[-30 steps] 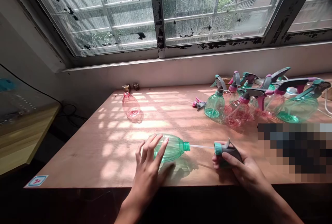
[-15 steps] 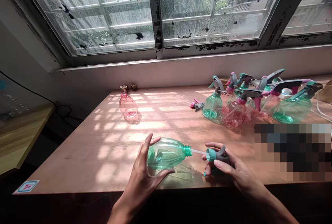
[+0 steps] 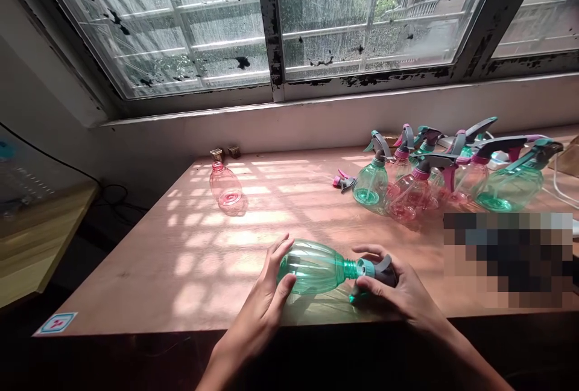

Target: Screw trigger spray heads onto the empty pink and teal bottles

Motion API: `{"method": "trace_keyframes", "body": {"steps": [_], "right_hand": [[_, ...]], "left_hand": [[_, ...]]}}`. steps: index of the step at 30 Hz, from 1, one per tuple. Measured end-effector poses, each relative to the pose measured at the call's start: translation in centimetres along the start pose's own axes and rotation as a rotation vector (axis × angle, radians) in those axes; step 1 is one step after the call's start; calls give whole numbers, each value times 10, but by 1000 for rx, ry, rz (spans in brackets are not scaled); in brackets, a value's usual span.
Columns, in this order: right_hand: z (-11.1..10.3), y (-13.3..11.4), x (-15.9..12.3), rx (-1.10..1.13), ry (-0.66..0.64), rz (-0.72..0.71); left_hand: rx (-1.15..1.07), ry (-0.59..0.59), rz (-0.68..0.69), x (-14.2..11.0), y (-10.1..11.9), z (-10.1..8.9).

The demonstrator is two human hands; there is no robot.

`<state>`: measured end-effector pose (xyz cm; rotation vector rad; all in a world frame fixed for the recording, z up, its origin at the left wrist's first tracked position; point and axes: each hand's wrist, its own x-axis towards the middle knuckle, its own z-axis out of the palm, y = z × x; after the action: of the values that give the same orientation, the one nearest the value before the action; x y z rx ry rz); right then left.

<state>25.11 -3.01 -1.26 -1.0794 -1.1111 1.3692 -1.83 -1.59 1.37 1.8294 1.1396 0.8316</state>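
A clear green spray bottle (image 3: 316, 265) lies on its side near the front edge of the wooden table (image 3: 190, 258), neck pointing right. My left hand (image 3: 266, 297) wraps round its base end. My right hand (image 3: 395, 291) grips the grey and green trigger spray head (image 3: 377, 270), whose collar sits right at the bottle's neck. The dip tube is inside the bottle.
A pink bottle without a head (image 3: 226, 187) lies at the back left, two small brown caps (image 3: 226, 152) behind it. Several assembled green and pink spray bottles (image 3: 429, 177) crowd the back right, a loose pink head (image 3: 341, 181) beside them. A blurred patch (image 3: 511, 258) covers the right.
The spray head, first held apart with its tube showing, has slid left into the bottle until its collar meets the neck. My left hand moved from resting on the bottle to gripping its base.
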Motion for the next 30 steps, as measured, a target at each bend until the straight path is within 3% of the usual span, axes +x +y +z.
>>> {"method": "trace_keyframes", "body": {"steps": [6, 19, 30], "right_hand": [[-1, 1, -1, -42, -17, -52], [0, 5, 1, -28, -5, -12], [-4, -1, 0, -24, -146, 29]], "left_hand": [[-77, 1, -21, -1, -5, -1], [-113, -97, -43, -2, -19, -2], [-110, -124, -67, -2, -12, -8]]}}
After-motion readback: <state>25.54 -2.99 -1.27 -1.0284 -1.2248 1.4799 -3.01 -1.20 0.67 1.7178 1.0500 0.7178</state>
